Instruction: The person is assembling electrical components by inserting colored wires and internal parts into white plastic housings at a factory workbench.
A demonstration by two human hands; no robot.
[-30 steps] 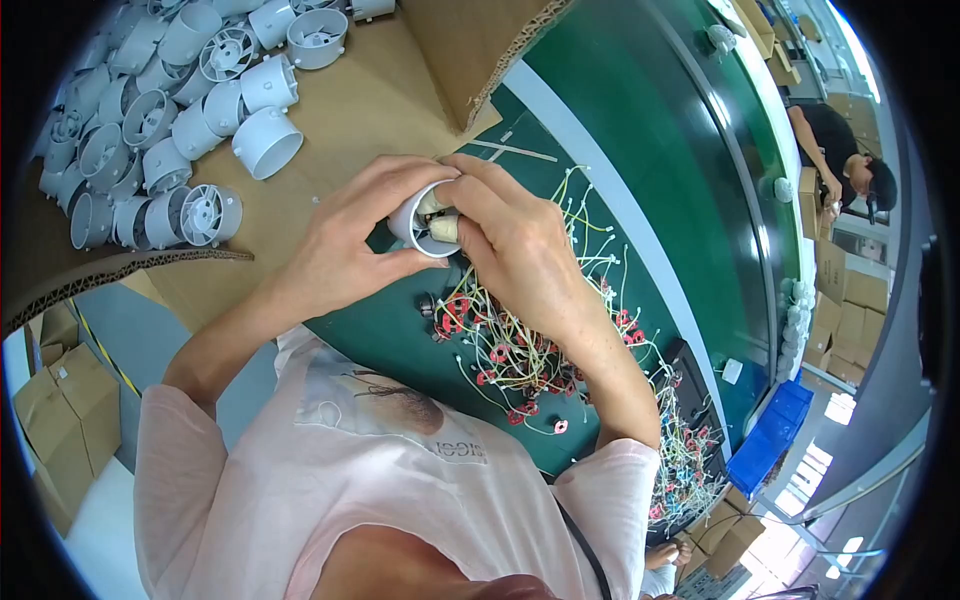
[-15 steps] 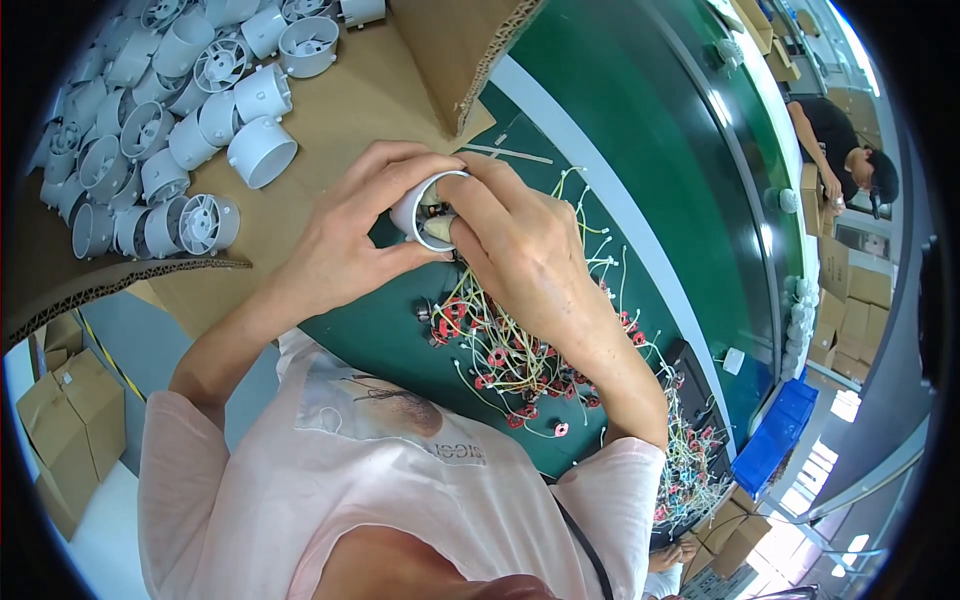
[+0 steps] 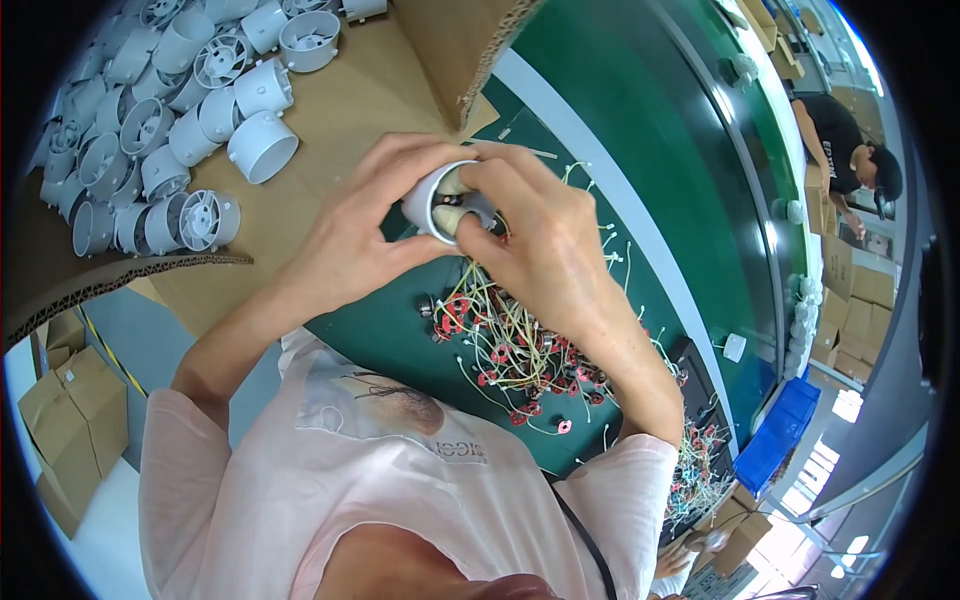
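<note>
Near the carton edge point(image 3: 490, 62), left hand point(image 3: 345, 228) clasps white cylinder point(image 3: 416, 206), right hand point(image 3: 548, 240) pinching dark part point(image 3: 452, 200) inside.

The person wears a pale pink shirt point(image 3: 330, 500) with short, loose sleeves point(image 3: 185, 445). A printed chest panel point(image 3: 385, 405) shows a rounded brown shape, dark strands and lettering. Cream covers point(image 3: 449, 220) sheath two right hand point(image 3: 535, 225) fingertips.
</note>
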